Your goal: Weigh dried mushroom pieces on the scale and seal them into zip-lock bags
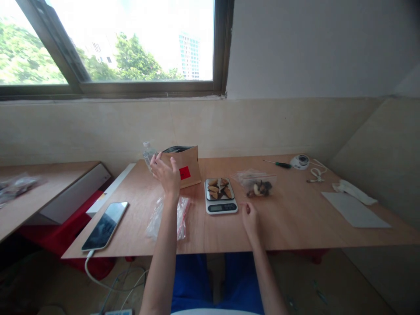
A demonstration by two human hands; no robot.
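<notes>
My left hand (166, 174) is raised with its fingers spread and holds nothing. It is in front of a brown paper pouch (190, 168) with a red label, whose top gapes open. My right hand (251, 218) rests curled on the table, just right of a white digital kitchen scale (222, 208). Whether anything is inside its closed fingers I cannot make out. Several brown dried pieces (214, 189) lie on the scale's plate. Beyond my right hand is a clear zip bag (260, 187) of dark and pale dried pieces. Empty-looking plastic bags (182, 218) lie beneath my left forearm.
A plugged-in phone (105, 226) lies at the left edge. Behind my left hand is a clear bottle (148, 151). At the right are a screwdriver (282, 165), a white dome camera (300, 162) with its cable, and a white sheet (356, 210).
</notes>
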